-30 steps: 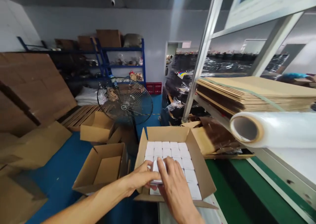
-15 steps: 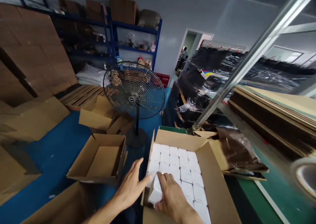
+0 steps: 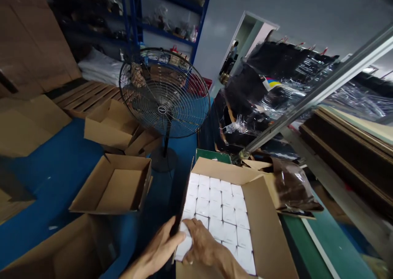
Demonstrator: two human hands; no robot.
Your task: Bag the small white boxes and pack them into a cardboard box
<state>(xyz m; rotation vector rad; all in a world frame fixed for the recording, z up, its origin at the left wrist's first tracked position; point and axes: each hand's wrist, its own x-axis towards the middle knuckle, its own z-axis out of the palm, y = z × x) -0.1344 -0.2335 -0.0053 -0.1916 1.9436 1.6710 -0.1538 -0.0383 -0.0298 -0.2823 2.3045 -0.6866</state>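
The left hand [image 3: 156, 246] is reaching in from the bottom of the head view, open with its fingers spread, their tips pressing against one end of a white box [image 3: 183, 241]. The right hand [image 3: 202, 244] is curling over the top of the box, partly closed and seeming to have hold of it. The box is sitting tilted between the hands at the near edge of an open carton [image 3: 264, 230], beside rows of matching boxes [image 3: 221, 213]. It is looking light and stiff, with smooth card that could slip, so its opposite faces are offering the best hold. The carton is resting on a green table [image 3: 296, 240]. To the left, a smaller open carton [image 3: 112, 201] is lying on the blue floor [image 3: 58, 176], with a standing fan [image 3: 162, 109] rising behind it, near a wooden pallet [image 3: 89, 96].
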